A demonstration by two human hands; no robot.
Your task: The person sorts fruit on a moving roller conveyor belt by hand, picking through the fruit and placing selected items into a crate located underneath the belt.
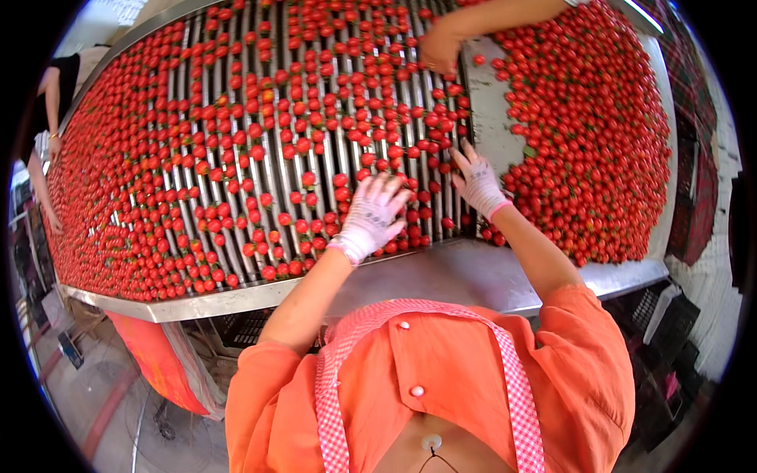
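Small red tomatoes (257,152), some with green stem bits, lie spread over a bed of metal rollers (274,169). My left hand (369,219), in a white knit glove with pink trim, rests palm down over the rollers near the front edge. Its fingers are stretched out among the tomatoes; anything beneath the palm is hidden. To its right, my right hand (479,185), gloved alike, reaches the rollers' right end with fingers spread. Beside that hand, a dense heap of tomatoes (591,150) covers much of a pale flat tray surface (487,118).
Another person's bare hand (440,49) reaches over the rollers' far right end. At the far left, another person's arms (52,102) hang by the tomatoes. A metal rim (185,306) runs along the near side. Dark crates (674,319) stand low at the right.
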